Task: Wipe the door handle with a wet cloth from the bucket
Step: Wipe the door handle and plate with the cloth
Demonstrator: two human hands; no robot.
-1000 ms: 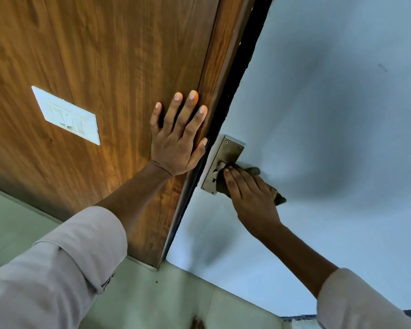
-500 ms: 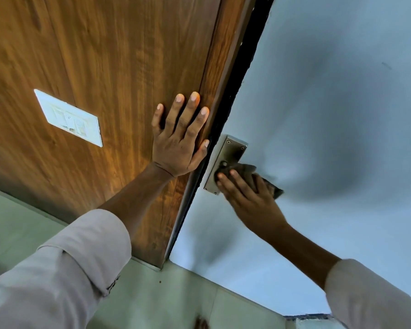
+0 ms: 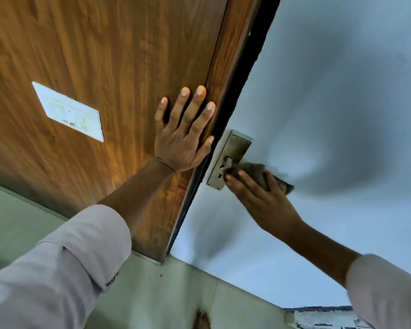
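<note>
Pressing crumpled cloth (image 3: 256, 172) | right hand (image 3: 263, 200) | brushed-metal door handle (image 3: 228, 161)

No text, brand, number or sign can be read. The white switch plate (image 3: 68, 112) on the wooden panel, well to the left of the left hand's fingers (image 3: 190, 103), carries small marks too blurred to make out.
</note>
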